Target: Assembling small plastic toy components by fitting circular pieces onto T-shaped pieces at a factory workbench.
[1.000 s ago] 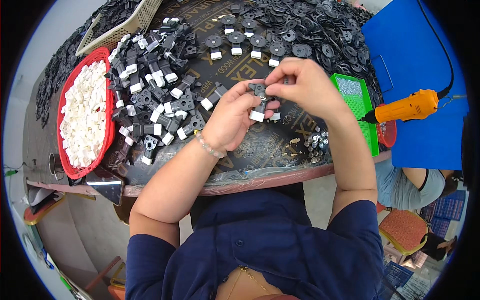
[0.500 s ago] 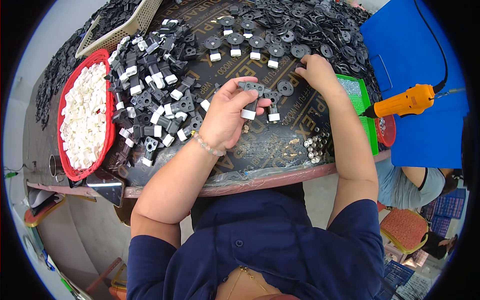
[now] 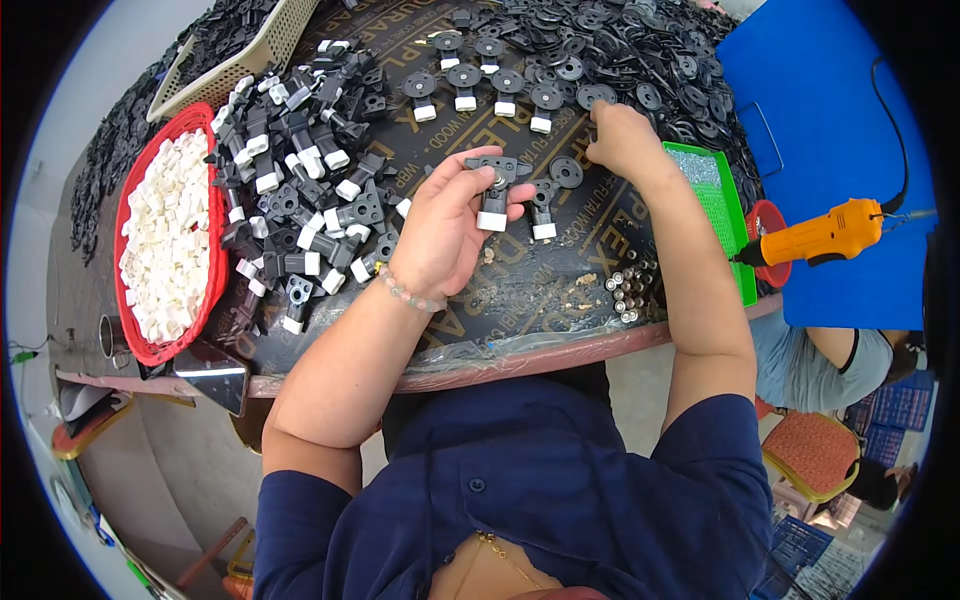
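Head view, held piece: a black plastic piece with a white foot (image 3: 494, 195), raised over the table near the middle, its white foot toward the person; a small round metal part sits on its face.
Left hand (image 3: 445, 220): clamped on that piece, thumb over its left side, other fingers behind it; a beaded bracelet (image 3: 410, 294) circles the wrist.
Right hand (image 3: 630, 145): fingers curled at the near edge of a black disc (image 3: 597, 94); whether they grip it, I cannot tell.
Beside the held piece: a second white-footed piece (image 3: 542, 212) lies on the table, a loose disc (image 3: 566, 172) just beside its upper end.
Beyond the hands: several disc-topped pieces (image 3: 463, 82) stand grouped, with a heap of black discs (image 3: 650, 45) to their right.
Left side: a pile of black-and-white pieces (image 3: 300, 175), then a red basket (image 3: 221, 250) full of small white parts (image 3: 165, 240); a beige basket (image 3: 264, 55) stands farther back.
Right side: silver cylinders (image 3: 625, 293) cluster near the table edge (image 3: 520, 358); past the forearm are a green tray (image 3: 737, 215) with silvery bits, a red bowl (image 3: 775, 276) and an orange power driver (image 3: 825, 235).
Outer right: a blue panel (image 3: 830, 120), and below it another person in grey (image 3: 835, 372).
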Demonstrator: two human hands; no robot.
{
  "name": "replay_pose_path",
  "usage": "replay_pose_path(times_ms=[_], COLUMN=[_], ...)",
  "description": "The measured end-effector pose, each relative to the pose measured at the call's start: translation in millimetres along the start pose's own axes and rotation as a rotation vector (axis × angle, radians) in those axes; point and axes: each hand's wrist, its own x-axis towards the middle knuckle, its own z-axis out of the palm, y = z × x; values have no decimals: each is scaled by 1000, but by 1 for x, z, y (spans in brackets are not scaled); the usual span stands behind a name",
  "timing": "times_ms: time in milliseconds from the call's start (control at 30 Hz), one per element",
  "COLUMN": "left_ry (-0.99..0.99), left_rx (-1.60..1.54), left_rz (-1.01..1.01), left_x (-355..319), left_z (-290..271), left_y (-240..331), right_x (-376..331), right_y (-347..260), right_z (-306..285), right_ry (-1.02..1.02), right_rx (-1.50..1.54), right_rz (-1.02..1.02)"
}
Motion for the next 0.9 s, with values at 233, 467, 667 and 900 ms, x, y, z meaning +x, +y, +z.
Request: replay_pose_path(times_ms=[233, 467, 667, 900], left_ry=[-14, -19, 2, 15], left_rx=[53, 2, -3, -47], left_rz=[-3, -29, -20, -11], left_x=[0, 1, 2, 6], left_z=[-3, -3, -4, -6], left_y=[-1, 0, 0, 0], right_x=[3, -7, -16, -4], right_y=[2, 33, 25, 10], right_z=[9, -2, -13, 5], right_ry=[41, 231, 120, 64], right_rx=[-22, 265, 188, 146], right_rz=[103, -66, 96, 108])
